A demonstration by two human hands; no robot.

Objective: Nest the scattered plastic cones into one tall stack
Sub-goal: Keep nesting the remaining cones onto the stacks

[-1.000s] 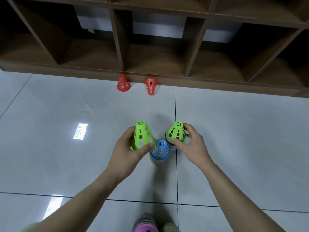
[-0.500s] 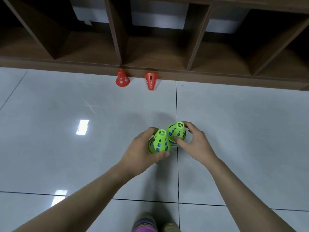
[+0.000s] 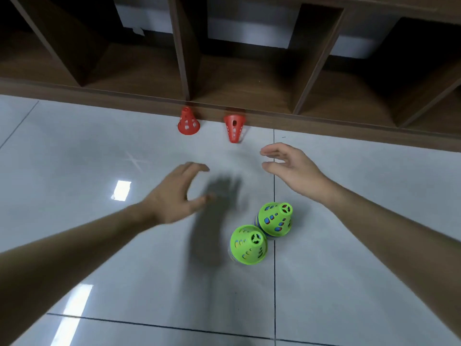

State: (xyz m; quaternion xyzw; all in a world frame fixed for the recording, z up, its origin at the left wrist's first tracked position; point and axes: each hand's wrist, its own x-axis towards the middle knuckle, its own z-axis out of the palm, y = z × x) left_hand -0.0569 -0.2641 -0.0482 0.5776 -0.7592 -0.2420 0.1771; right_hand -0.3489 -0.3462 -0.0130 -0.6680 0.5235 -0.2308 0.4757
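Observation:
Two short stacks topped by green perforated cones stand side by side on the tiled floor, the near stack (image 3: 248,244) and the far stack (image 3: 275,219); other colours show through their holes. Farther off, by the shelf base, one red cone (image 3: 188,121) stands upright and a second red cone (image 3: 234,128) lies tipped with its narrow end toward me. My left hand (image 3: 174,196) hovers empty above the floor, fingers spread, between the stacks and the red cones. Off to the right, my right hand (image 3: 291,166) is likewise empty with straight fingers, nearer the tipped red cone.
A dark wooden shelf unit (image 3: 249,78) with open compartments runs along the far edge of the floor, its base board just behind the red cones. Grey glossy floor tiles (image 3: 99,221) with dark grout lines surround the stacks.
My left hand set its green cone onto the blue-topped stack and let go. Both hands left the stacks and moved forward toward the red cones.

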